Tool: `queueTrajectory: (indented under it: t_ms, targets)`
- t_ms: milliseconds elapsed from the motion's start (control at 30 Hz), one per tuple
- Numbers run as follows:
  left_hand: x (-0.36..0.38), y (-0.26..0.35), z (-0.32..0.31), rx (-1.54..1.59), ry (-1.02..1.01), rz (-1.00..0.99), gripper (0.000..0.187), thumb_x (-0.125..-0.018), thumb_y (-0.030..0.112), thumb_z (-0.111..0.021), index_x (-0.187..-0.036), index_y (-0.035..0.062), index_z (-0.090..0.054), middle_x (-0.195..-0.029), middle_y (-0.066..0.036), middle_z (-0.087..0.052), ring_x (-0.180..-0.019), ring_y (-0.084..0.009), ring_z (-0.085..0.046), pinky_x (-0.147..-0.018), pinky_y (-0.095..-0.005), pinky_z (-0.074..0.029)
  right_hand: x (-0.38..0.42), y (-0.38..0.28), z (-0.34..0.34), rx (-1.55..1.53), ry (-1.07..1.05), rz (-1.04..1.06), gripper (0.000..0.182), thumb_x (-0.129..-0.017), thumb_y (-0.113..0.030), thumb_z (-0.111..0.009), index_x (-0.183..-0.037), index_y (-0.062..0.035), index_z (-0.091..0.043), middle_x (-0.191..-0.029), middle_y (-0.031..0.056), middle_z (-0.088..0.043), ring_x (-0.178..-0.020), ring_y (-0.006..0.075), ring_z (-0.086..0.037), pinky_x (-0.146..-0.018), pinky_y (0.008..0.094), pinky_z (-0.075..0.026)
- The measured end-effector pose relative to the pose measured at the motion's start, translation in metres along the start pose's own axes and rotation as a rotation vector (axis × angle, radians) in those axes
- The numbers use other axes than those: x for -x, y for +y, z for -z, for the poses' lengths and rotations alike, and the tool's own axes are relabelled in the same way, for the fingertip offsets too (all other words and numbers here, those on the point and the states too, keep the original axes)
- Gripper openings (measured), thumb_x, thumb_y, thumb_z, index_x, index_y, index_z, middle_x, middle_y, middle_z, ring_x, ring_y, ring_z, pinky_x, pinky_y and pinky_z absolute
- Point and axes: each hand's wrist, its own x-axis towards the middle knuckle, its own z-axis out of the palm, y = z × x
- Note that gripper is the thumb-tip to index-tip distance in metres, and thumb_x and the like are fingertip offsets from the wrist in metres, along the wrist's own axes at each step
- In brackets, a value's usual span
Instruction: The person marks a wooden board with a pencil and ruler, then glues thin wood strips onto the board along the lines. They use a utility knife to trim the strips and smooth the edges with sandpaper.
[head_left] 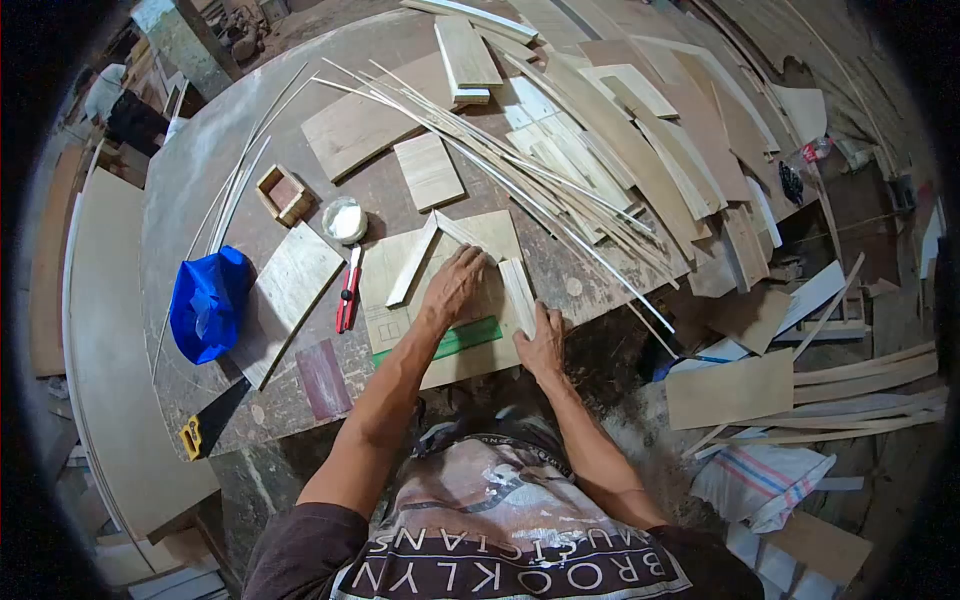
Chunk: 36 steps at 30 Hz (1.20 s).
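On a plywood board (385, 335) at the table's near edge lie slim wooden strips. Two of them, a left strip (412, 262) and an upper strip (452, 229), meet in a pointed corner. My left hand (457, 285) presses its fingertips down on the upper strip's lower end, fingers bent and close together. Another wooden strip (517, 290) slants down at the right, its top by that same end. Around its lower part close the fingers of my right hand (542, 340). A green strip (470, 338) runs along the board beneath my left wrist.
Left of the board lie a red utility knife (348, 290), a tub of white paste (345, 220), a wooden box (284, 195), a plank (293, 300), a blue bag (208, 305) and a handsaw (218, 418). Long thin sticks (500, 155) and boards cover the far right. A person (125, 105) bends over far left.
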Motion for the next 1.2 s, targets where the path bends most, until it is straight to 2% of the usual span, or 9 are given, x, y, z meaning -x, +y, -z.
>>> queueTrajectory:
  t_ms: [100, 167, 200, 600, 667, 800, 867, 1067, 1200]
  targets:
    - [-0.017, 0.014, 0.015, -0.022, -0.062, -0.031, 0.044, -0.09, 0.016, -0.058, -0.133, 0.0065, -0.059, -0.144, -0.017, -0.052, -0.137, -0.0363, -0.047, -0.115, -0.0396, -0.042, -0.014, 0.001, 0.006, -0.054, -0.016, 0.0, 0.074, -0.077, -0.018, -0.07, -0.143, 0.0049, -0.046, -0.119, 0.0263, -0.052, -0.113, 0.0444, -0.053, -0.101, 0.0498, -0.044]
    - [-0.014, 0.028, 0.024, -0.121, -0.077, 0.04, 0.046, -0.085, 0.007, -0.058, -0.131, 0.0044, -0.06, -0.142, -0.016, -0.053, -0.135, -0.0358, -0.048, -0.114, -0.0403, -0.043, -0.012, 0.005, 0.004, -0.031, 0.006, 0.049, 0.072, -0.078, -0.017, -0.07, -0.142, 0.0061, -0.046, -0.119, 0.0263, -0.052, -0.113, 0.044, -0.052, -0.101, 0.0498, -0.044]
    - [-0.013, 0.038, 0.036, -0.019, -0.134, 0.101, 0.05, -0.082, 0.001, -0.058, -0.132, 0.0038, -0.059, -0.143, -0.016, -0.053, -0.136, -0.0354, -0.047, -0.114, -0.0404, -0.043, -0.012, 0.005, 0.005, 0.013, -0.022, 0.041, 0.072, -0.077, -0.017, -0.071, -0.141, 0.0061, -0.047, -0.119, 0.0262, -0.052, -0.115, 0.0434, -0.051, -0.101, 0.0494, -0.044]
    - [-0.008, 0.007, 0.011, 0.022, -0.017, 0.011, 0.06, -0.076, -0.004, -0.062, -0.135, -0.0016, -0.057, -0.144, -0.018, -0.053, -0.137, -0.0352, -0.046, -0.117, -0.0375, -0.041, -0.018, 0.014, 0.005, -0.02, 0.018, 0.059, 0.069, -0.078, -0.021, -0.076, -0.137, 0.0058, -0.052, -0.119, 0.0249, -0.055, -0.114, 0.0436, -0.054, -0.098, 0.0482, -0.046]
    - [-0.005, 0.01, 0.015, -0.088, 0.012, -0.037, 0.038, -0.096, 0.01, -0.051, -0.131, 0.0001, -0.061, -0.139, -0.016, -0.057, -0.136, -0.0317, -0.048, -0.115, -0.0375, -0.042, -0.017, 0.017, 0.005, -0.023, 0.041, 0.114, 0.068, -0.079, -0.022, -0.076, -0.137, 0.0058, -0.053, -0.117, 0.0247, -0.055, -0.11, 0.0436, -0.056, -0.095, 0.0479, -0.048]
    - [-0.006, 0.006, 0.008, -0.064, 0.08, -0.012, 0.036, -0.1, 0.015, -0.05, -0.13, 0.0003, -0.062, -0.138, -0.016, -0.059, -0.135, -0.0319, -0.049, -0.114, -0.0377, -0.042, -0.02, 0.007, 0.006, -0.028, 0.017, 0.081, 0.068, -0.079, -0.023, -0.076, -0.136, 0.0061, -0.053, -0.115, 0.0248, -0.055, -0.109, 0.044, -0.056, -0.093, 0.0487, -0.049]
    - [-0.007, 0.009, 0.009, -0.013, 0.049, 0.023, 0.036, -0.1, 0.017, -0.051, -0.129, 0.0002, -0.063, -0.138, -0.016, -0.059, -0.135, -0.0321, -0.049, -0.113, -0.0378, -0.043, -0.02, 0.003, 0.004, -0.042, -0.047, 0.046, 0.07, -0.078, -0.021, -0.077, -0.137, 0.0067, -0.051, -0.118, 0.0239, -0.053, -0.111, 0.0419, -0.052, -0.097, 0.0505, -0.044]
    - [-0.005, 0.017, 0.017, -0.025, 0.051, 0.025, 0.035, -0.101, 0.016, -0.049, -0.128, -0.0003, -0.063, -0.139, -0.016, -0.059, -0.135, -0.0321, -0.05, -0.113, -0.038, -0.043, -0.019, -0.001, 0.004, -0.047, -0.069, 0.026, 0.069, -0.08, -0.021, -0.075, -0.138, 0.0074, -0.049, -0.119, 0.0251, -0.052, -0.114, 0.0424, -0.051, -0.098, 0.0496, -0.043]
    - [-0.007, 0.01, 0.01, -0.077, 0.067, 0.008, 0.035, -0.101, 0.014, -0.047, -0.129, -0.0002, -0.062, -0.139, -0.016, -0.059, -0.135, -0.0316, -0.05, -0.113, -0.0377, -0.043, -0.02, 0.003, -0.001, -0.014, 0.018, 0.093, 0.068, -0.079, -0.023, -0.077, -0.135, 0.0063, -0.052, -0.114, 0.0256, -0.055, -0.108, 0.0441, -0.056, -0.094, 0.0486, -0.047]
